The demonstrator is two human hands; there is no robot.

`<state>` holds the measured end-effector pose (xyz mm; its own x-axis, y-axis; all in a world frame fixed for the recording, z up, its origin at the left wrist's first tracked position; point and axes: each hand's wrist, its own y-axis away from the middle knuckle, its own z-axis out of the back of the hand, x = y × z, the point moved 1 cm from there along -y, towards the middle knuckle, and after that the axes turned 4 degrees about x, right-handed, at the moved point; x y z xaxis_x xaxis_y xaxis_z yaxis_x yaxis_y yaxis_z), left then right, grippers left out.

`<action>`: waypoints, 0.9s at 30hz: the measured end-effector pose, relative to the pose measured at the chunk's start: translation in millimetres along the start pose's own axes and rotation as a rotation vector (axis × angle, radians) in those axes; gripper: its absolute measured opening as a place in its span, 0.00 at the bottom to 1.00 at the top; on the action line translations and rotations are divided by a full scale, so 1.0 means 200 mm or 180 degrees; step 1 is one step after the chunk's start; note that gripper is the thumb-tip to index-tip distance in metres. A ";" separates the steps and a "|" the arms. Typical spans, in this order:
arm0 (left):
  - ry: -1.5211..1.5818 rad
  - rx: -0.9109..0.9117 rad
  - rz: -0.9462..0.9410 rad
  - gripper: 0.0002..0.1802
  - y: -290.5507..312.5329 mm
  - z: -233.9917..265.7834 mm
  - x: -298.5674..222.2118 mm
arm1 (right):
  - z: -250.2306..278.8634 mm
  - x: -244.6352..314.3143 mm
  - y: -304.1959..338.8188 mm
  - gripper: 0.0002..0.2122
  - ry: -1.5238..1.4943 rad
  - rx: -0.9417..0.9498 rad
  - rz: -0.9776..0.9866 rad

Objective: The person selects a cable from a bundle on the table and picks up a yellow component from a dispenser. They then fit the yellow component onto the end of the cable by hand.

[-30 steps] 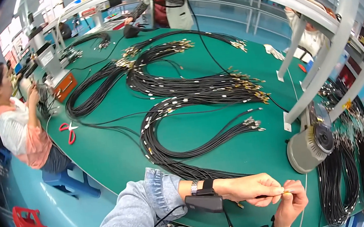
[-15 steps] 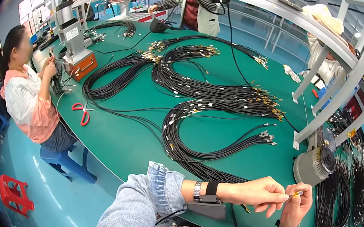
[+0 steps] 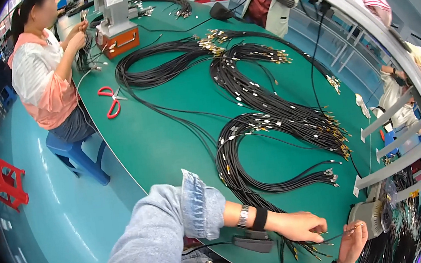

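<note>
My left hand (image 3: pixel 300 227) reaches across from the lower left, its fingers curled down over the loose ends of a black cable bundle (image 3: pixel 248 196). Whatever sits between its fingertips is hidden. Close by on the right, my right hand (image 3: pixel 353 240) comes up from the lower edge and pinches the end of one thin black cable (image 3: pixel 341 234) between thumb and fingers. Several gold-tipped cable ends (image 3: pixel 311 251) fan out below my left hand. A dark box-like device (image 3: pixel 253 243) lies under my left wrist.
More black cable bundles (image 3: pixel 269 92) curve across the green table (image 3: pixel 169 142). Red-handled scissors (image 3: pixel 111 102) lie left. A co-worker (image 3: pixel 45 68) sits beside a bench press (image 3: pixel 115 16). A grey motor-like unit (image 3: pixel 365 217) and metal frame bars (image 3: pixel 402 173) stand right.
My hands were together at a small connector end; now they have parted. The left has lowered to the bundle's ends, and the right keeps a cable end. The whole view has shifted.
</note>
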<state>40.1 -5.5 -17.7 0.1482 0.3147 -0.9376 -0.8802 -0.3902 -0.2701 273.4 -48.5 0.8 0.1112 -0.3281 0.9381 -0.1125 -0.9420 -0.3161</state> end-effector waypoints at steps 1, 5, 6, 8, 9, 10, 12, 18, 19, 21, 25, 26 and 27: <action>-0.1038 -0.0231 -0.0106 0.16 0.05 0.02 0.05 | 0.07 -0.06 -0.01 0.14 -0.0036 0.0015 -0.0296; -0.2375 -0.0142 0.0297 0.19 0.34 0.23 0.09 | 0.33 -0.18 0.08 0.15 0.0331 -0.0047 -0.1222; -0.2329 -0.0176 0.0282 0.19 0.42 0.28 0.11 | 0.38 -0.18 0.10 0.13 0.0719 -0.0152 -0.1490; -0.3104 -0.0299 0.0215 0.25 0.53 0.36 0.16 | 0.36 -0.20 0.07 0.12 0.1084 -0.0257 -0.1793; -0.3063 -0.0279 0.0269 0.25 0.55 0.39 0.18 | 0.33 -0.21 0.05 0.12 0.1133 -0.0292 -0.1876; -0.3128 -0.0380 0.0142 0.27 0.61 0.40 0.20 | 0.26 -0.18 0.05 0.12 0.1231 -0.0318 -0.1906; -0.3257 -0.0567 -0.0110 0.32 0.69 0.43 0.22 | 0.21 -0.15 0.03 0.12 0.1350 -0.0339 -0.1953; -0.3525 -0.0138 0.0349 0.36 0.72 0.48 0.22 | 0.18 -0.18 0.03 0.12 0.3066 0.0520 -0.1206; -0.3543 -0.0120 0.0415 0.36 0.72 0.48 0.22 | 0.15 -0.18 0.03 0.12 0.3571 0.0893 -0.0572; -0.3548 -0.0089 0.0487 0.36 0.72 0.49 0.22 | 0.12 -0.19 0.02 0.12 0.3285 0.0585 -0.0987; -0.3500 -0.0280 0.0599 0.33 0.72 0.50 0.20 | 0.05 -0.19 -0.04 0.11 0.2687 -0.0105 -0.1820; -0.3558 -0.0268 0.0672 0.33 0.72 0.50 0.20 | 0.04 -0.19 -0.06 0.11 0.2697 -0.0133 -0.1876; -0.3618 -0.0254 0.0744 0.33 0.72 0.50 0.20 | 0.04 -0.20 -0.06 0.11 0.2705 -0.0161 -0.1932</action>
<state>-125.2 37.7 -72.0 -0.5396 0.8069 -0.2404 -0.7957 -0.5820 -0.1675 278.7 -25.0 -33.4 -0.5659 0.3752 0.7341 -0.3133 -0.9215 0.2295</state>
